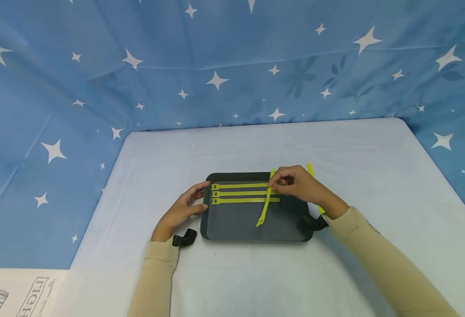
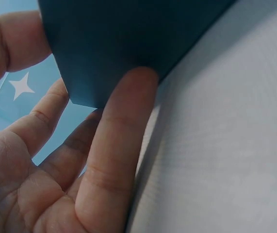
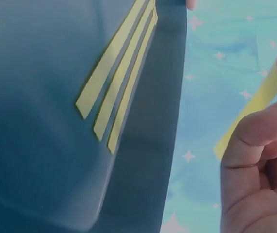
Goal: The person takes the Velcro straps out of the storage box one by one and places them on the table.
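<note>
Three yellow slotted hook-and-loop cable straps (image 1: 240, 193) lie side by side, lengthwise, in the far part of a dark grey tray (image 1: 236, 226). My right hand (image 1: 295, 181) pinches a fourth such strap (image 1: 265, 207) between thumb and fingertips, above the tray; its slotted end hangs toward me. In the right wrist view the held strap (image 3: 262, 97) slants past the thumb. My left hand (image 1: 178, 213) touches the tray's left side, fingers at the far corner. The left wrist view shows its extended thumb (image 2: 114, 150) against the tray's outer wall (image 2: 94, 53).
Another yellow strap (image 1: 310, 169) lies right of the tray, partly hidden by my right hand and wrist. A white cloth (image 1: 256, 279) covers the table. Behind hangs a blue star-patterned curtain (image 1: 240, 101). Printed paper or cloth (image 1: 18, 290) shows at lower left.
</note>
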A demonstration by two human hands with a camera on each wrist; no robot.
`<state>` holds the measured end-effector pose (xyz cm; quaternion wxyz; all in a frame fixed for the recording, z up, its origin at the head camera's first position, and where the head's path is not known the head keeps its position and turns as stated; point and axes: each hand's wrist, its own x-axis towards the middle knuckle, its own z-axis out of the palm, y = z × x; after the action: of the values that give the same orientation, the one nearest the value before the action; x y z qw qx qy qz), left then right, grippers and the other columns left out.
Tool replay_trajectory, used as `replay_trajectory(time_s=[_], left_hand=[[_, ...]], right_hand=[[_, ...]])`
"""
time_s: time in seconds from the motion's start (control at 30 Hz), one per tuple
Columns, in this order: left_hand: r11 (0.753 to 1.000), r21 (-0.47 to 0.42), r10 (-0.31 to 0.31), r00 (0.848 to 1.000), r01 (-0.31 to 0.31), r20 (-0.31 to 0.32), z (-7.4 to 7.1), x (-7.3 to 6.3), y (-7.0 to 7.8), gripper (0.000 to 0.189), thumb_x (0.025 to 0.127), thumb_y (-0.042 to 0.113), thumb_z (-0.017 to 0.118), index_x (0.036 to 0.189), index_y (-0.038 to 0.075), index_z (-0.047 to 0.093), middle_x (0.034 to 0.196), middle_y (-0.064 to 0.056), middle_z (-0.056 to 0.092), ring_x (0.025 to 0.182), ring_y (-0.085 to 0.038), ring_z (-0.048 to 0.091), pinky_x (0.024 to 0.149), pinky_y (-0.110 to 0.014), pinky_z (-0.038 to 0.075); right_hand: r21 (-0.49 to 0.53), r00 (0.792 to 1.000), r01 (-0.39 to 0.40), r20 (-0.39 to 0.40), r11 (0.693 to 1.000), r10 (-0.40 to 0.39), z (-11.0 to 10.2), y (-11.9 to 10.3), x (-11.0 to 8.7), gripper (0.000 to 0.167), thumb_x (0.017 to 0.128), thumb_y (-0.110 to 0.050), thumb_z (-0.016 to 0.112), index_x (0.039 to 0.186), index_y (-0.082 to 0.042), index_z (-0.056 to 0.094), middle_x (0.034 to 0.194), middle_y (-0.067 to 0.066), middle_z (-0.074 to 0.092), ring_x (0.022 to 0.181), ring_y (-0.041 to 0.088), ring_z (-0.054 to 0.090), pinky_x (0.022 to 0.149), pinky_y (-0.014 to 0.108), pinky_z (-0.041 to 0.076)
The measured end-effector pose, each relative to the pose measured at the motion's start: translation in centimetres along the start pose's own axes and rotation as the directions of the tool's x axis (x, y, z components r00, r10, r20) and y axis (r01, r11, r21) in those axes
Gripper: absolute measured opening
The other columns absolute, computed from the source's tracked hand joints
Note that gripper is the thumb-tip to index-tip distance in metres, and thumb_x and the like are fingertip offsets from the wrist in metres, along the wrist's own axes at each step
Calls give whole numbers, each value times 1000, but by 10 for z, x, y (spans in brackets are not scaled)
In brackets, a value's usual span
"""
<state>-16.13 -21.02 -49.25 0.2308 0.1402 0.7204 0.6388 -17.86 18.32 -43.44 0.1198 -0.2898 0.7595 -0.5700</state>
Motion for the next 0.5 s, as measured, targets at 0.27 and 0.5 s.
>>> replay_trajectory(time_s=[0.27, 0.5], left_hand=[[1000, -1, -18, 1000, 18, -17, 1, -1, 0, 74, 104, 4, 67, 170, 5, 33, 171, -27, 32, 158, -47, 30, 97, -28, 54], [1000, -6, -7, 1000, 7, -11, 1, 0, -2, 74, 103, 2, 67, 169, 3, 33, 171, -27, 30, 157, -48, 29, 97, -27, 55]], right_hand=[[-4, 995, 59, -84, 998, -59, -9, -4, -12, 11, 102, 11, 64, 107, 8, 73, 92, 9, 68, 78, 22, 68, 74, 34, 60], [43, 986, -39, -162, 998, 46, -21, -8, -24, 9, 103, 9, 63, 109, 10, 71, 108, 8, 71, 93, 16, 77, 82, 36, 64]])
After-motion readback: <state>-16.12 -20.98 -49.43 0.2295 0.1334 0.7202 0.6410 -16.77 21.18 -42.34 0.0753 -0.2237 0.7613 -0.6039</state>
